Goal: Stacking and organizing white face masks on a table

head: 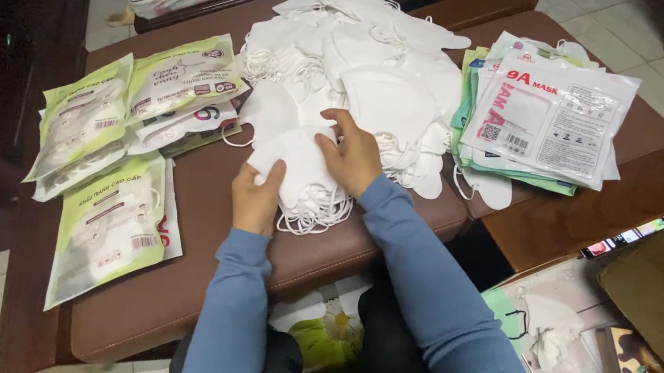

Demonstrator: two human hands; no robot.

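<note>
Hands work a small stack of white face masks at the near edge of the brown table: left hand pinches its left side, right hand grips its top. Behind lies a loose mask heap, flanked by green sealed packets and white-fronted packets.

I can't see the lower masks in the heap of white masks; beside it, the packet stack hides its lower packets.
</note>
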